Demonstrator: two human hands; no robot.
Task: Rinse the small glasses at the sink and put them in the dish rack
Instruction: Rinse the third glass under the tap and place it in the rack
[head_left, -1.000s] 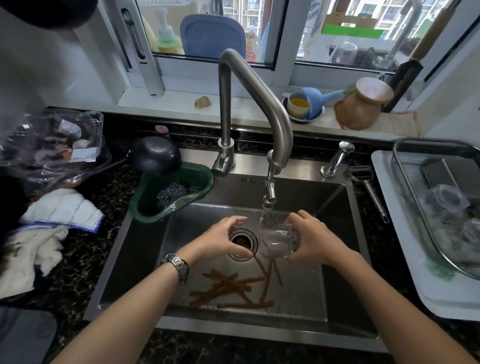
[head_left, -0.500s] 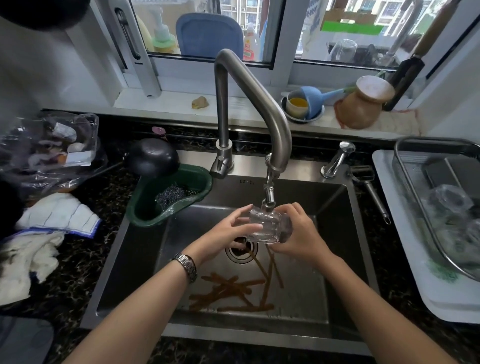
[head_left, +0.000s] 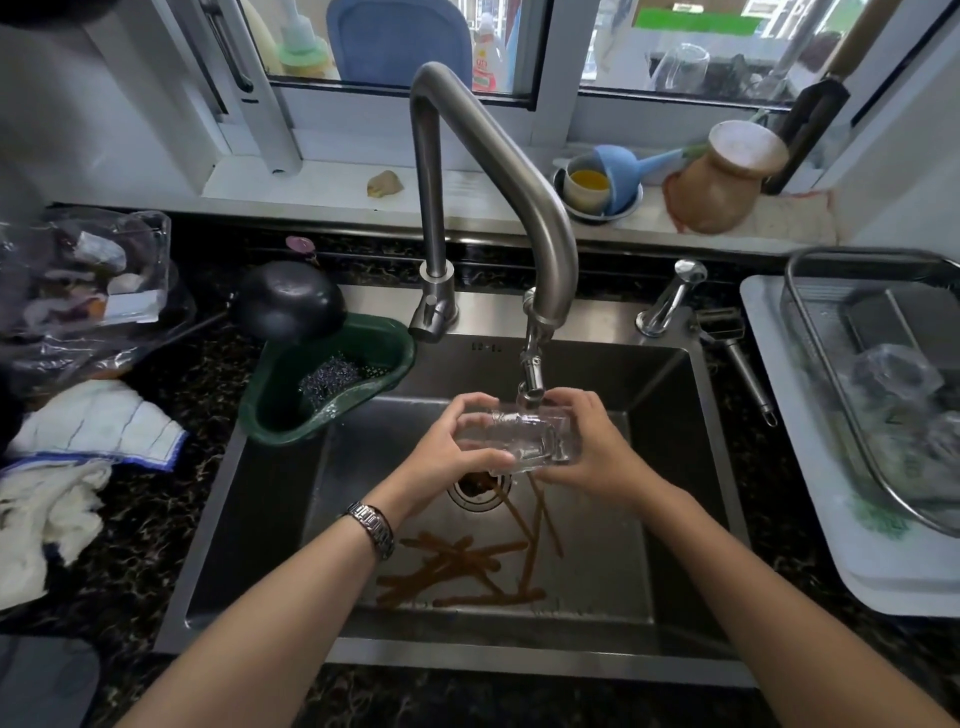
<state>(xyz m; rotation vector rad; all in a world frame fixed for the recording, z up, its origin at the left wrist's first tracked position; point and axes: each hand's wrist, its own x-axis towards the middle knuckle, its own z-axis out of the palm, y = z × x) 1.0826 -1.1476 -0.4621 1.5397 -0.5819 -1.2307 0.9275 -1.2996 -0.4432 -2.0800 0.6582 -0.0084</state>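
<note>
A small clear glass (head_left: 522, 441) lies on its side directly under the faucet spout (head_left: 530, 384), above the steel sink (head_left: 670, 467). My left hand (head_left: 452, 452) wraps its left end, thumb and fingers around the rim. My right hand (head_left: 597, 447) cups its right end from behind. Both hands hold it over the drain (head_left: 475, 491). In the wire dish rack (head_left: 810, 364) at the right lie other clear glasses (head_left: 898, 374). Whether water runs from the spout is hard to tell.
A green corner strainer (head_left: 332, 379) with a steel scrubber hangs at the sink's back left. Brown sticks (head_left: 457, 566) lie on the sink floor. White cloths (head_left: 78, 457) and a plastic bag (head_left: 83, 291) crowd the left counter. A peeler (head_left: 737, 358) lies beside the white rack tray (head_left: 909, 577).
The glass rose from near the drain up to the spout and turned onto its side. My left hand moved off the drain area and took hold of the glass's left end.
</note>
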